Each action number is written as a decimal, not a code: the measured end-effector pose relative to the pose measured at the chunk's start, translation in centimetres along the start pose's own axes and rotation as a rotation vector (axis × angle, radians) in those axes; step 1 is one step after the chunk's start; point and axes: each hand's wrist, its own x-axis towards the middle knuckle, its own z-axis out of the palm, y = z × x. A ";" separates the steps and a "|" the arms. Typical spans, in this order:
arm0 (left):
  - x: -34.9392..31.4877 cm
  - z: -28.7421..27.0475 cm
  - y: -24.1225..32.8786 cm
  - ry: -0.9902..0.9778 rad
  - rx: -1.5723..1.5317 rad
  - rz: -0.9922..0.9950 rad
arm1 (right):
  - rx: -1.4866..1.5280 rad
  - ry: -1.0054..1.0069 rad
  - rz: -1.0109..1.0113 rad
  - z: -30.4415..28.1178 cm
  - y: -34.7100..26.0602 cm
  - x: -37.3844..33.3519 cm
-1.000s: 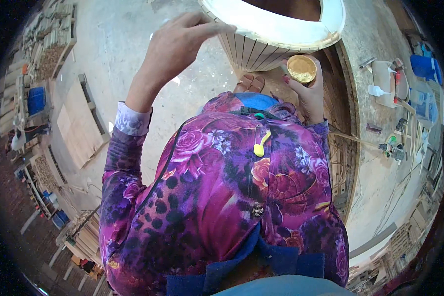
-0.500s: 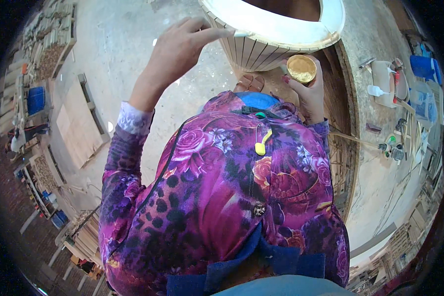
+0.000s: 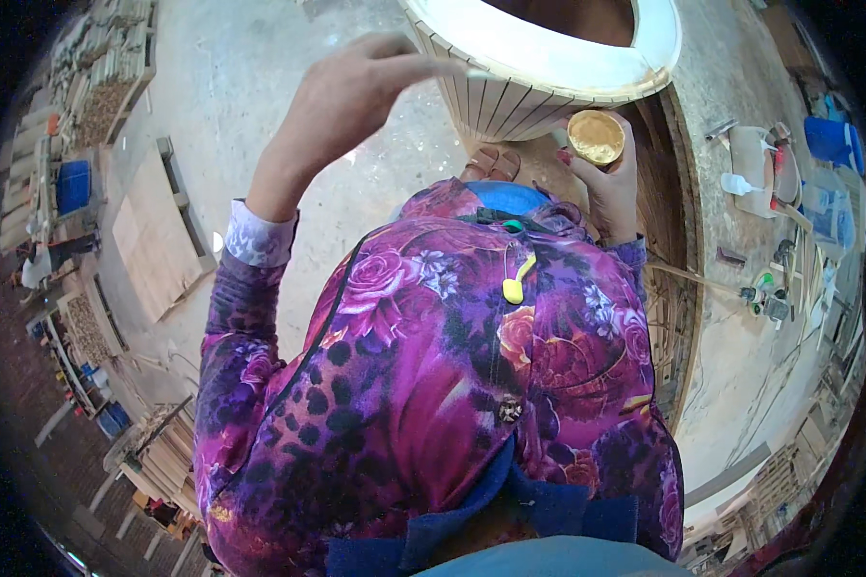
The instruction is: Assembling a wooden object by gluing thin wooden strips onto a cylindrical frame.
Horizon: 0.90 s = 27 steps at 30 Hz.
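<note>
Head view, looking straight down past our chest. Left hand (image 3: 351, 96) is raised at the left side of a pale slatted wooden tub (image 3: 539, 67); thumb and fingertips are pinched on a thin light stick (image 3: 467, 71) that lies against the tub's outer wall just under the rim. Grip there: clenched on the stick. Whether the stick's tip carries anything we cannot tell.

Right hand (image 3: 606, 183) sits lower right of the tub, fingers wrapped around a small cup (image 3: 596, 137) of yellow-brown paste. Grip: grasping the cup, held upright, mouth facing up, just beside the tub's lower wall and not touching it as far as we can see.

The tub stands upright on a round wooden platform (image 3: 669, 240), with its broad rim pale and its inside dark. Our sandalled foot (image 3: 491, 163) shows at the tub's base.

Surroundings: bare concrete floor (image 3: 241, 77); flat wooden boards (image 3: 159, 231) lying well to the left; a blue bin (image 3: 72, 185) at far left; a cluttered desk (image 3: 789, 192) with bottles and tools at far right, well apart from both hands.
</note>
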 end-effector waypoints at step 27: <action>1.3 0.5 -3.7 0.089 0.205 0.171 | 0.009 0.022 0.033 0.3 -0.9 0.1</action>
